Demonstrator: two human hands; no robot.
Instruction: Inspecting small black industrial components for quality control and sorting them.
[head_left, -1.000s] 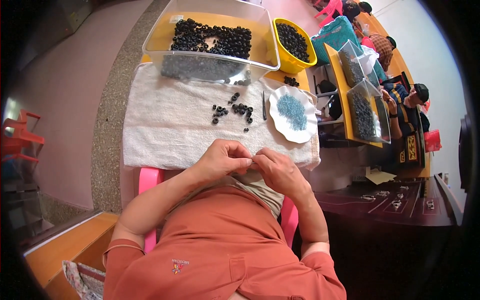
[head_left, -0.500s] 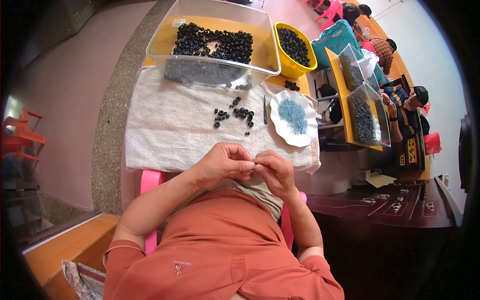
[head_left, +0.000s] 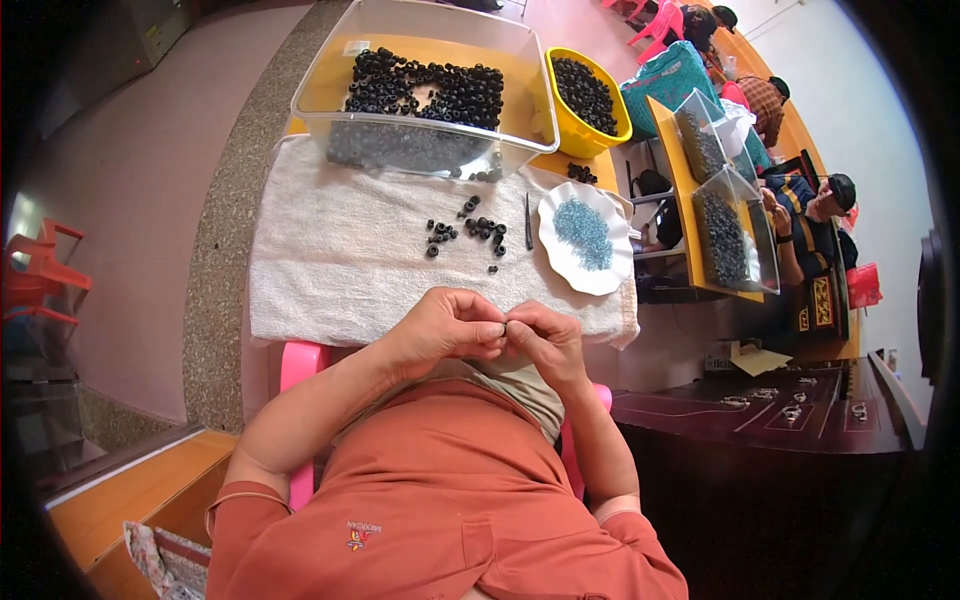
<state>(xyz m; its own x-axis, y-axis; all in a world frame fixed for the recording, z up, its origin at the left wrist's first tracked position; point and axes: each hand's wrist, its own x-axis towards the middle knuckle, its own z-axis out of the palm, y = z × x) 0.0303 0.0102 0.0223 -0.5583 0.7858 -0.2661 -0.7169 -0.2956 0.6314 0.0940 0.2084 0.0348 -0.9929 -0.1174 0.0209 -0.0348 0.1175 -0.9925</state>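
Close in front of my body, the thumb and fingertips of my left hand (head_left: 452, 325) meet those of my right hand (head_left: 548, 342) in a pinch. A tiny dark spot shows between the fingertips; what it belongs to is mostly hidden. Beyond them, small round black parts (head_left: 487, 230), some with holes, lie in a loose group on a white towel (head_left: 335, 255). To their right is a slim dark tool (head_left: 529, 222), perhaps tweezers. Next to it, a white wavy-edged plate (head_left: 548, 248) carries a heap of tiny pale-blue clear pieces (head_left: 585, 235).
A clear plastic bin (head_left: 515, 150) of black parts stands at the far side, with a yellow tub (head_left: 603, 146) of them beside it. Rightward are clear boxes (head_left: 722, 235) on another table and a seated co-worker (head_left: 810, 225). A red chair (head_left: 45, 270) stands far left.
My hands stay pinched together in nearly the same place, with the right fingers shifted slightly. The parts, plate and containers have not moved on the table.
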